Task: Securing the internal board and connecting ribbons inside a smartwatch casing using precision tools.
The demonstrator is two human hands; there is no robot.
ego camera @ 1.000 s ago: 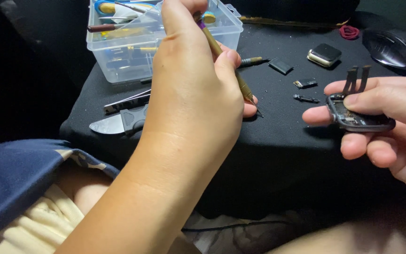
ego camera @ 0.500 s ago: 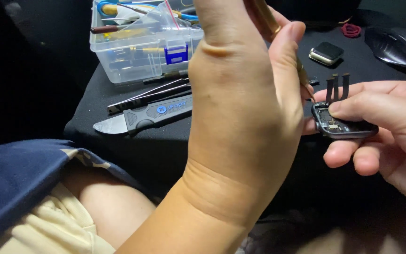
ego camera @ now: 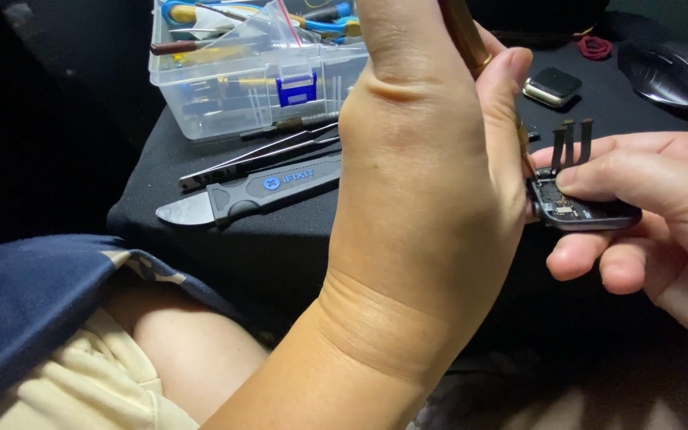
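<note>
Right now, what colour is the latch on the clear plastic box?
Blue latch, head view.

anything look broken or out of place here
The small dark device in the right hand is opened up: its insides show and three flat ribbon strips stick up loose from it. The left hand holds a thin brass-coloured tool at its edge. Nothing is spilled on the black table.

Tweezers (ego camera: 260,155) between box (ego camera: 224,95) and opening tool (ego camera: 256,191)
</note>
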